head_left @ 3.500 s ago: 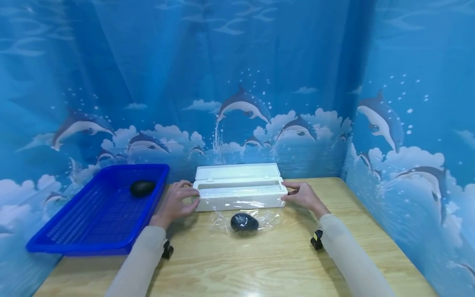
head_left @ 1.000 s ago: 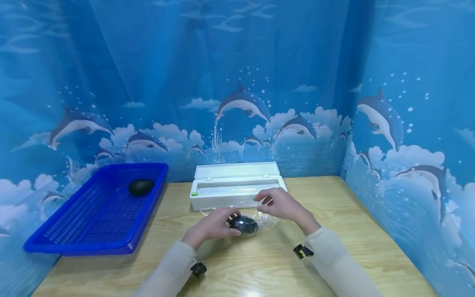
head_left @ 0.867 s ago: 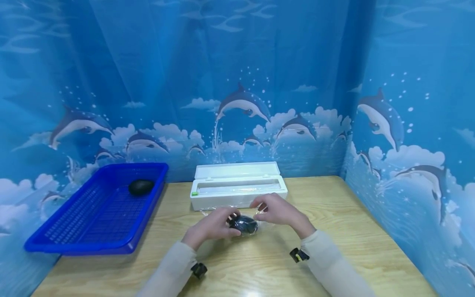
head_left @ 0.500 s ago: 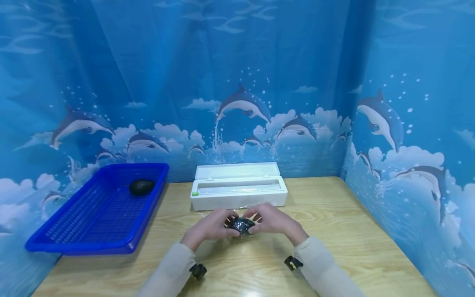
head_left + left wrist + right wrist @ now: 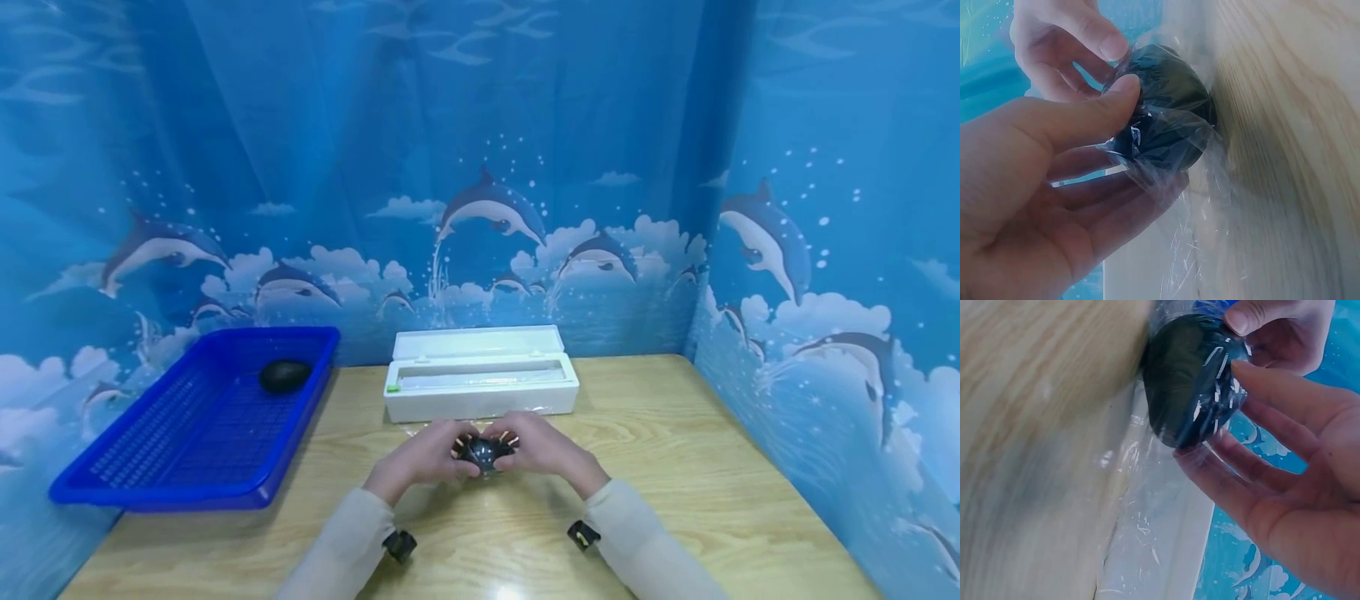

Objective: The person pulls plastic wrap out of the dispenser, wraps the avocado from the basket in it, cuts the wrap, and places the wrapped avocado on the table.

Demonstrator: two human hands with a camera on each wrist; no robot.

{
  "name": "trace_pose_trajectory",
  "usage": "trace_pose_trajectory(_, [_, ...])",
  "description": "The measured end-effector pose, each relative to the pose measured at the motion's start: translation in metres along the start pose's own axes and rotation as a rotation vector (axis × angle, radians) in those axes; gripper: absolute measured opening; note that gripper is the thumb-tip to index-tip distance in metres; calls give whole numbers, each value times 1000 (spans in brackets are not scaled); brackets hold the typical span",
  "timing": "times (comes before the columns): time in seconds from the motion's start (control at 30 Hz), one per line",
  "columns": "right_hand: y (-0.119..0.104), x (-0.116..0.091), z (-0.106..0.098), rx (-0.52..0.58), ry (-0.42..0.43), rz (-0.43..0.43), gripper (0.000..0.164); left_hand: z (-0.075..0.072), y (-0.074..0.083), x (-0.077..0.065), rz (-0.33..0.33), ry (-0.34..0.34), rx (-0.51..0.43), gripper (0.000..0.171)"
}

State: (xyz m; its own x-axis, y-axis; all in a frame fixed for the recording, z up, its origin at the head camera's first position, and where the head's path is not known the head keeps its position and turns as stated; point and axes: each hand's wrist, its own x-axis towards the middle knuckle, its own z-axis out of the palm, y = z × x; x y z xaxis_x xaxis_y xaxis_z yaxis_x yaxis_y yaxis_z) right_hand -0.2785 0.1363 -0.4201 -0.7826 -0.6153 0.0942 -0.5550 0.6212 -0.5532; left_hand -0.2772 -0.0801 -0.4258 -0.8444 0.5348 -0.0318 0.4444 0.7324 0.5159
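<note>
Carefully, both hands hold one dark oval (image 5: 483,453) between them, low at the middle of the table (image 5: 480,550), in front of the white box (image 5: 480,406). The left hand (image 5: 429,454) grips it from the left side: its thumb lies on the film-covered surface, and its other fingers bend around from the far side. The right hand (image 5: 542,448) grips the same oval from the right, also with thumb and curved fingers, so the two hands almost meet over it. Clear film (image 5: 1200,206) is wrapped around the oval with many shiny creases, and a loose part of it spreads toward the front of the box. Whether the oval rests with its full weight on the table, I cannot tell.

The box stands with its lid (image 5: 480,342) raised at the back, and a small green piece (image 5: 393,388) sits at the left end of its rim. Something long and pale lies inside it. On the left side is a blue basket (image 5: 202,433), well apart from the hands, and a second oval (image 5: 285,376) lies in its far right part. Behind everything hangs a blue curtain (image 5: 480,100) with printed dolphins.
</note>
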Motion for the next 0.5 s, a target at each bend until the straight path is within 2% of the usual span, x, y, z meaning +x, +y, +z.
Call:
trace_pose_trajectory(0.2, [1,0,2,39,12,22,42,0,1,1,-16,19,19,48])
trace_pose_trajectory(0.43, [2,2,3,61,10,25,42,-2,-2,0,69,38,66,44])
trace_pose_trajectory(0.5, [2,2,3,69,5,19,41,-2,-2,0,72,30,63,43])
